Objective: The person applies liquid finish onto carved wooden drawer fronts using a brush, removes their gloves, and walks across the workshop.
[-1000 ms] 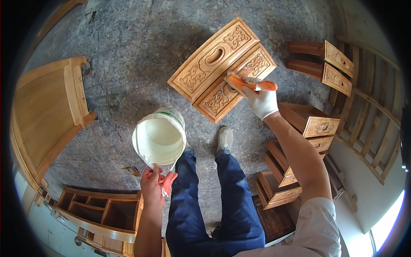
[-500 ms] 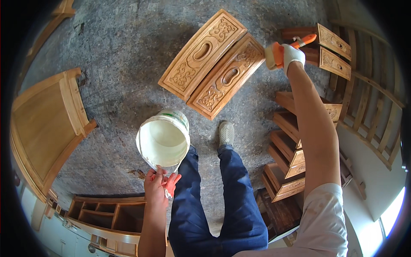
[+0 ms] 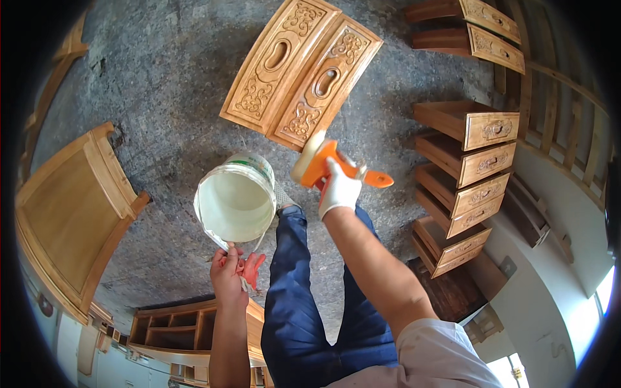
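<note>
My right hand, in a white glove, grips an orange tool with a pale pad, along with what looks like an orange-handled brush. The pad is just below two carved wooden drawer fronts that lie side by side on the speckled floor. My bare left hand holds the handle of a white bucket tilted toward me, pale inside. A red glove is bunched in that same hand. The bucket is beside my left leg.
Separate drawers with carved fronts stand at the right, before slatted wooden frames leaning on the wall. A curved wooden panel piece stands at the left. An open-compartment wooden cabinet is behind me, at the lower left.
My right hand and the orange tool moved off the right drawer front, out to the right, then back down toward the bucket. The drawer fronts appear higher in view. My left hand still holds the bucket.
</note>
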A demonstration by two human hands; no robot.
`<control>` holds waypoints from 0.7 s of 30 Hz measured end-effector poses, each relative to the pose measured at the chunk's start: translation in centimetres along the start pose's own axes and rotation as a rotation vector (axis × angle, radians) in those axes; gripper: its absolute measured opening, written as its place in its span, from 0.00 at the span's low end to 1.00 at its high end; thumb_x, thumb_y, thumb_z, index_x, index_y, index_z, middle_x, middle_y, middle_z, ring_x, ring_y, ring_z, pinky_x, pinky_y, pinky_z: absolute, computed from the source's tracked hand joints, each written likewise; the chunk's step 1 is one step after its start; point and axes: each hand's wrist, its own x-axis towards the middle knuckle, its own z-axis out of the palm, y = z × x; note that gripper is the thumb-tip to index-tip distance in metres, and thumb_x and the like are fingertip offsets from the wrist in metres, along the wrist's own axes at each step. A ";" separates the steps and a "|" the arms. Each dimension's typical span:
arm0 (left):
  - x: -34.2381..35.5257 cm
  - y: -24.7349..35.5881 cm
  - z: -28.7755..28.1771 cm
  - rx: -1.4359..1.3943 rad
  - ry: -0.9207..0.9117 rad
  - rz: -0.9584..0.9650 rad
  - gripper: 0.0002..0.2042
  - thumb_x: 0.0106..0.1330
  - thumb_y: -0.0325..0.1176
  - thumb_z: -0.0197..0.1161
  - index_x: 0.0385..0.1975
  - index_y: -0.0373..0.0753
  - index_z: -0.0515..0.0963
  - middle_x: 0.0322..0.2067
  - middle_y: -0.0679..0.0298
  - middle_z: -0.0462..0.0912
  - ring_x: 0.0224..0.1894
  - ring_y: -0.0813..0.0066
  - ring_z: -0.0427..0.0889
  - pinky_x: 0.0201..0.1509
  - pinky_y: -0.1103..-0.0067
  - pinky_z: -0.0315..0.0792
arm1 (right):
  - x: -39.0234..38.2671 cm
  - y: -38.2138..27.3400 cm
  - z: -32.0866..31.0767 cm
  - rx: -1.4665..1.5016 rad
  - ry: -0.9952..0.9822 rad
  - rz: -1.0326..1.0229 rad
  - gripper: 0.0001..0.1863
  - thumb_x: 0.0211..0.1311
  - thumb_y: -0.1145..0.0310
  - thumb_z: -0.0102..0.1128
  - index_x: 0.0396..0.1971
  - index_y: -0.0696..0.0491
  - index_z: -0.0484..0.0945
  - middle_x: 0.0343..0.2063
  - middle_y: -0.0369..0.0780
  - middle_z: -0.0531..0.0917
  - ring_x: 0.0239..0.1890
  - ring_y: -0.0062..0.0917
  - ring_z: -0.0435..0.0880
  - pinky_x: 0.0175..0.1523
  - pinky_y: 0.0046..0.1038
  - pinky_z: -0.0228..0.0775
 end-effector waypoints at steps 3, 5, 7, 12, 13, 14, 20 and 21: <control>0.3 -0.1 -0.8 0.059 0.020 0.024 0.11 0.76 0.36 0.60 0.42 0.33 0.72 0.37 0.62 0.77 0.31 0.76 0.81 0.43 0.77 0.83 | -0.1 1.8 -3.7 -0.479 -0.267 -0.500 0.17 0.60 0.75 0.62 0.50 0.56 0.79 0.47 0.45 0.83 0.46 0.34 0.83 0.46 0.31 0.79; 0.4 -0.4 -1.8 0.074 0.042 0.034 0.11 0.76 0.36 0.60 0.42 0.33 0.73 0.38 0.63 0.76 0.31 0.76 0.81 0.42 0.77 0.83 | 0.6 0.6 -3.9 -0.826 -0.450 -0.772 0.15 0.60 0.76 0.62 0.48 0.57 0.80 0.47 0.45 0.84 0.45 0.33 0.84 0.50 0.30 0.78; 0.6 -1.1 -2.3 0.059 0.065 0.052 0.10 0.76 0.37 0.58 0.40 0.35 0.73 0.34 0.61 0.78 0.29 0.75 0.81 0.35 0.76 0.80 | 4.9 -3.2 -1.7 -0.899 -0.573 -1.171 0.13 0.60 0.75 0.63 0.46 0.56 0.83 0.40 0.41 0.88 0.36 0.30 0.87 0.44 0.27 0.80; 0.9 -2.1 -2.3 0.035 0.076 0.049 0.10 0.76 0.38 0.58 0.40 0.36 0.73 0.32 0.61 0.78 0.29 0.75 0.81 0.34 0.77 0.80 | 15.3 -15.5 8.0 -0.983 -0.312 -1.415 0.10 0.61 0.71 0.63 0.41 0.52 0.87 0.39 0.38 0.90 0.35 0.26 0.87 0.41 0.23 0.80; 0.8 -2.1 -2.1 0.033 0.066 0.036 0.10 0.76 0.37 0.59 0.41 0.35 0.73 0.32 0.61 0.78 0.30 0.76 0.81 0.37 0.78 0.80 | 16.0 -17.4 9.6 -0.961 -0.263 -1.417 0.10 0.61 0.70 0.64 0.41 0.52 0.87 0.40 0.37 0.90 0.35 0.25 0.87 0.42 0.23 0.79; 0.5 -1.9 -2.2 0.033 0.064 0.026 0.11 0.76 0.36 0.60 0.42 0.34 0.73 0.33 0.62 0.77 0.30 0.77 0.81 0.40 0.79 0.81 | 15.1 -18.1 10.8 -0.952 -0.235 -1.366 0.12 0.60 0.69 0.65 0.42 0.52 0.87 0.42 0.34 0.90 0.37 0.25 0.88 0.45 0.23 0.78; -0.5 -1.5 -0.2 -0.038 0.133 -0.005 0.11 0.76 0.37 0.59 0.40 0.34 0.72 0.27 0.61 0.75 0.28 0.76 0.82 0.41 0.77 0.83 | 9.0 -11.4 7.1 -1.241 -0.518 -1.315 0.06 0.58 0.72 0.63 0.35 0.52 0.85 0.29 0.36 0.85 0.25 0.24 0.80 0.32 0.23 0.74; -0.5 -1.7 -0.2 -0.043 0.115 -0.011 0.11 0.76 0.37 0.59 0.39 0.34 0.72 0.25 0.62 0.75 0.28 0.75 0.82 0.42 0.75 0.83 | 7.9 -9.6 5.4 -1.168 -0.603 -1.332 0.06 0.58 0.72 0.62 0.35 0.52 0.84 0.27 0.35 0.83 0.24 0.24 0.78 0.31 0.22 0.73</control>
